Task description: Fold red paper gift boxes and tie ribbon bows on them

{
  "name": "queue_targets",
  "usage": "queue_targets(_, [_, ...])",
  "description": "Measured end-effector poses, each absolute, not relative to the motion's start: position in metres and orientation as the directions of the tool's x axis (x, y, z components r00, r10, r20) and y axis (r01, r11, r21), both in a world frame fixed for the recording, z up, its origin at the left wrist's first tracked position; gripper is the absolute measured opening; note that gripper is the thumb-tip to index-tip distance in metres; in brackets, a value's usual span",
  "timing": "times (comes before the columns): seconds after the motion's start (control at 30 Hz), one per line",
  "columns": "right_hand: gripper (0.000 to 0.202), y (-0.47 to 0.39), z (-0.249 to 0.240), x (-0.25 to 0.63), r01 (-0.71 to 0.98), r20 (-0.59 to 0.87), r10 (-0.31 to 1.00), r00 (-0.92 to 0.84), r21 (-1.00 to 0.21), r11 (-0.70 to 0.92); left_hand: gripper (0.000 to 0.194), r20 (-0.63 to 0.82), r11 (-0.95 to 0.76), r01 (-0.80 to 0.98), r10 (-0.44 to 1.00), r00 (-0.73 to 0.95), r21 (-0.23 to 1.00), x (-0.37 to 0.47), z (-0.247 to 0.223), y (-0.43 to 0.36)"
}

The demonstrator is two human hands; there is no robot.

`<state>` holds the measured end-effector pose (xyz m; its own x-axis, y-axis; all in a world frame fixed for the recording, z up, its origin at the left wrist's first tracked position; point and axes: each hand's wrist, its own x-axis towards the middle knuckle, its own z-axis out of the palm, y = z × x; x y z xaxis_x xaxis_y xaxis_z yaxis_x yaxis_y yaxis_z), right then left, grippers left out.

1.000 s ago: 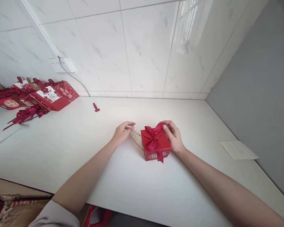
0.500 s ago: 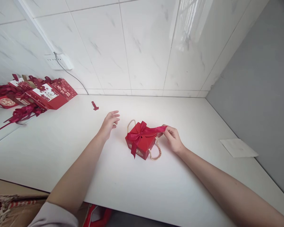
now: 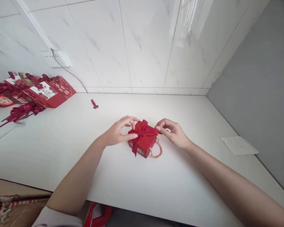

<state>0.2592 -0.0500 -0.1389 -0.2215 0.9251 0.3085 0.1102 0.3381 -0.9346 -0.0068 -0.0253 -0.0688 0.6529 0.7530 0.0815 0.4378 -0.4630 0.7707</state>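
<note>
A small red gift box stands on the white table, tied on top with a dark red ribbon bow. At the bow's left loop, my left hand has its thumb laid over the ribbon and its fingers curled round it. My right hand pinches the ribbon's right-hand tail between thumb and index finger, holding it out past the box's edge. Another tail hangs down the box's front. A twisted gold cord handle sticks out on the right side; the left handle is hidden behind my left hand.
Several red boxes with a pile of ribbons stand at the back left. A small dark red strip lies near the wall. White paper lies at the right. A cable runs down from a socket.
My left hand has moved right from open air to the bow's left loop, its fingers closing in. My right hand still pinches the ribbon tail, now with the hand turned slightly.
</note>
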Motion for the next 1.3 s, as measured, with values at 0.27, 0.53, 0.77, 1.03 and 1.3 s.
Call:
queue_targets(0.27, [0.029, -0.061, -0.101, 0.273, 0.323, 0.055, 0.852, -0.521, -0.911, 0.256, 0.024, 0.001, -0.362, 0.357, 0.703, 0.711, 0.861, -0.011, -0.076, -0.016])
queue_targets(0.53, [0.036, -0.072, -0.085, 0.284, 0.505, -0.1, 0.799, -0.592, -0.819, 0.272, 0.042, -0.033, -0.28, 0.351, 0.739, 0.672, 0.894, -0.007, -0.084, -0.016])
queue_targets(0.77, [0.033, -0.082, -0.076, 0.283, 0.717, 0.021, 0.881, -0.473, -0.572, 0.399, 0.046, -0.001, -0.3, 0.361, 0.768, 0.64, 0.883, 0.002, -0.088, -0.02])
queue_targets(1.03, [0.015, -0.134, -0.094, 0.207, 0.61, 0.577, 0.445, -0.685, 0.121, 0.783, 0.047, 0.053, -0.191, 0.233, 0.868, 0.493, 0.954, 0.024, -0.107, -0.031])
queue_targets(1.3, [0.013, -0.148, -0.132, 0.184, 0.563, 0.58, 0.326, -0.746, 0.288, 0.775, 0.04, 0.014, -0.069, 0.139, 0.932, 0.362, 0.988, 0.038, -0.115, -0.045])
